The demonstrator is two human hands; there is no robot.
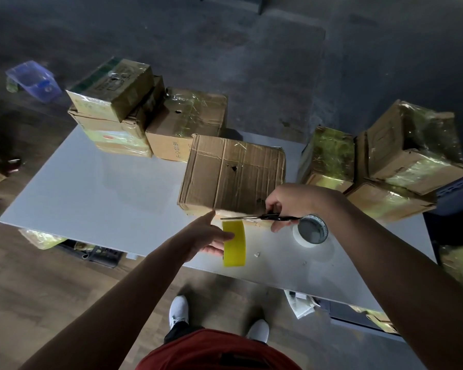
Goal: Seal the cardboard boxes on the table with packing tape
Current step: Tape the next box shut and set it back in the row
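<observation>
While left hand (207, 240) grips tape roll (234, 244) | right hand (288, 200) grips scissors (251, 217) | box (233, 172) just beyond

both bare forearms reach forward and inward from the lower corners of the view, elbows wide apart. the left hand (211, 237) has its index finger stretched straight ahead, while the thumb and other fingers curl round a yellow tape roll (234, 244) and hold it. the right hand (286, 204), just beside it and slightly ahead, bends down at the wrist, with its fingers curled through the handles of black scissors (267, 217) whose blades point toward the left hand.
</observation>
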